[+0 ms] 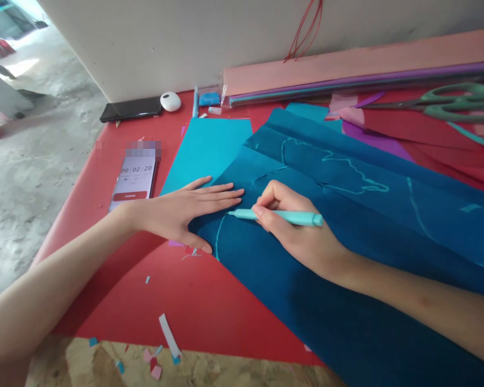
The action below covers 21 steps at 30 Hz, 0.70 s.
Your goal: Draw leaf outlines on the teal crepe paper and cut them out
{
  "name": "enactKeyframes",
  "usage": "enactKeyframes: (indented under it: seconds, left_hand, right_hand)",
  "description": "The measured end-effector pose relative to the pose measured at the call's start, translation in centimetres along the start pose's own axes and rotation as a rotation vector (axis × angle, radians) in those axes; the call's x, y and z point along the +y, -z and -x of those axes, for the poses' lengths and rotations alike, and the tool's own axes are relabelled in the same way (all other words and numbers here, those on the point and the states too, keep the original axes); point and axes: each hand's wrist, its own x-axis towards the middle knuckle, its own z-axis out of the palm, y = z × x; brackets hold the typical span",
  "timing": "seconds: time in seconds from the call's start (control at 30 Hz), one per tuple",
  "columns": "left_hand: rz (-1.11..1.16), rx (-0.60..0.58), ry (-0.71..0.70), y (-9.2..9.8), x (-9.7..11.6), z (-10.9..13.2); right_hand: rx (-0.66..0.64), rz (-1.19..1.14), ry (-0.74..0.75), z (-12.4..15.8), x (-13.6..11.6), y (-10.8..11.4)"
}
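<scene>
A large sheet of dark blue paper (262,279) lies across the red table cover, with light turquoise outlines drawn on it. My left hand (193,207) rests flat near the sheet's left corner, its fingers spread. In my right hand (294,226) is a light turquoise marker (298,217), gripped between thumb and fingers. The marker's tip touches the paper, or nearly so, at the top of a short curved line just right of my left hand. Farther up the sheet runs a wavy outline. A brighter turquoise sheet (213,145) lies partly under the blue paper.
A phone showing a timer (134,174) lies left of my hand. A black phone (132,109) and a white oval case (170,101) sit by the wall. Green-handled scissors (447,102) rest on coloured paper at right. Paper scraps (169,334) lie along the front edge.
</scene>
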Motion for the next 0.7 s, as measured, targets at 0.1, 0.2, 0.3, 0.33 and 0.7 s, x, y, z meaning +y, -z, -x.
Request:
enactKeyframes:
  seconds: [0.1,0.2,0.3,0.33,0.7]
  left_hand:
    - [0.005,0.001,0.003,0.0,0.0,0.0]
    - [0.012,0.003,0.006,0.0,0.0,0.1]
    - [0.016,0.003,0.004,0.1,0.0,0.1]
    - [0.017,0.002,0.004,0.1,0.1,0.1]
    - [0.003,-0.007,0.006,0.1,0.1,0.0]
  right_hand:
    - [0.025,0.005,0.001,0.0,0.0,0.0]
    - [0.038,0.001,-0.005,0.0,-0.1,0.0]
    - [0.049,0.003,-0.002,0.2,-0.1,0.1]
    - [0.052,0.004,0.000,0.3,-0.1,0.1]
    - [0.079,0.049,0.000,1.0,0.2,0.3]
